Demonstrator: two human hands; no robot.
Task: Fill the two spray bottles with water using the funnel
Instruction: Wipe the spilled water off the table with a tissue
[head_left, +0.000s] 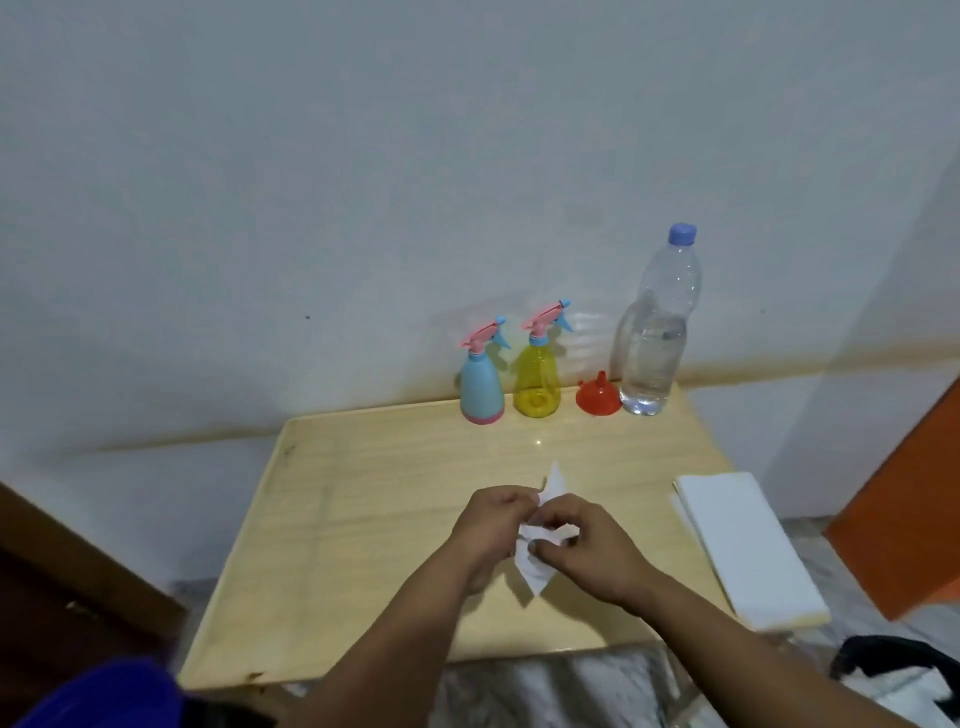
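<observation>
Along the table's far edge stand a light blue spray bottle (482, 387) and a yellow spray bottle (537, 382), both capped with pink-and-blue trigger heads. To their right a red funnel (598, 396) rests mouth down, beside a tall clear water bottle (657, 332) with a blue cap. Above the middle of the table, my left hand (491, 530) and my right hand (592, 551) pinch a small white piece of paper (535, 569) between them. Its tips stick out above and below my fingers.
The light wooden table (363, 519) stands against a white wall. A folded white cloth (743, 545) lies along its right edge. An orange panel (904, 509) rises at the far right, with a dark bag (893, 670) on the floor below it.
</observation>
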